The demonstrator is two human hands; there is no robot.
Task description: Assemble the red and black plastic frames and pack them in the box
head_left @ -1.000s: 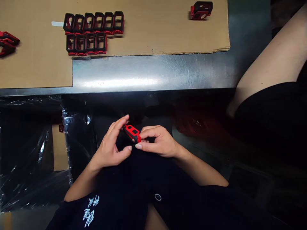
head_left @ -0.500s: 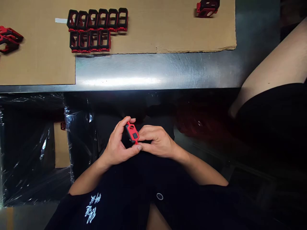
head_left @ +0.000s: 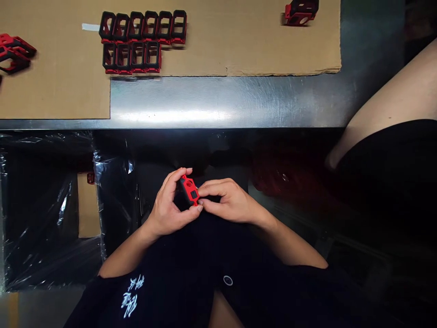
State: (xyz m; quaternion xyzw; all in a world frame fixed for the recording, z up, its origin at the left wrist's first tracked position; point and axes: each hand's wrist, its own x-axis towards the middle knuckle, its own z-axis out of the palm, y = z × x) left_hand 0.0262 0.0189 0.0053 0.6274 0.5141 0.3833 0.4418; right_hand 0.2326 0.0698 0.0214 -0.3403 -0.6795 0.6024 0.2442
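Note:
A small red and black frame (head_left: pixel 190 190) is held tilted above my lap, its red face with a round hole and a dark rectangular part turned up. My left hand (head_left: pixel 168 205) grips it by its two ends, fingers at the far end and thumb at the near end. From the other side, my right hand (head_left: pixel 227 199) pinches at its right edge with thumb and forefinger, the remaining fingers curled. Whether a small part sits between these right fingertips is hidden. The black side of the frame faces my left palm.
On the cardboard (head_left: pixel 252 41) over the metal table (head_left: pixel 205 102) stand two rows of similar frames (head_left: pixel 150 27). More frames (head_left: pixel 15 52) lie far left, another (head_left: pixel 301 12) far right. Beside me is a plastic-lined bin (head_left: pixel 44 205). Another person's arm (head_left: pixel 396 95) reaches in from the right.
The view has shifted slightly, so the table things sit a little further right. The frame has turned slightly in my left hand, and my right fingertips remain at its right edge.

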